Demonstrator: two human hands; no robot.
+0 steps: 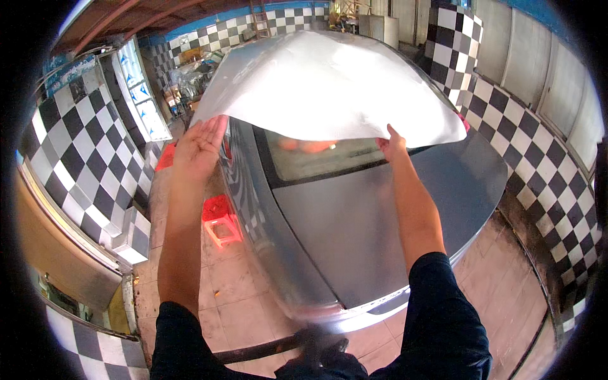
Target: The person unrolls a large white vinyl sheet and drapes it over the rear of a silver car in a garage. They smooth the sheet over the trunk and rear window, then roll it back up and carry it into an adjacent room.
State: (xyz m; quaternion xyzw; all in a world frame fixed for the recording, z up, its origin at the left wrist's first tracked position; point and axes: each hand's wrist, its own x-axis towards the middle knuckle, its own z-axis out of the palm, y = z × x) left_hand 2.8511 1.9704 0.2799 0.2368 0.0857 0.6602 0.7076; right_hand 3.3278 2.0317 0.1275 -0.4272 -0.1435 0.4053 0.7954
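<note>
A large white sheet lies over the roof of a grey car, its near edge hanging across the top of the rear window. My right hand pinches that near edge, right of its middle, above the rear window. At the left corner of the sheet, my left hand is raised with the palm showing and the fingers stretched out. Its fingertips meet the sheet's edge beside the car's left side. A small red thing, too small to make out, shows at the sheet's right corner.
Red plastic stools stand on the tiled floor left of the car. Checkered walls run along both sides. Several wrapped items are piled at the back left, and a ladder leans at the far wall.
</note>
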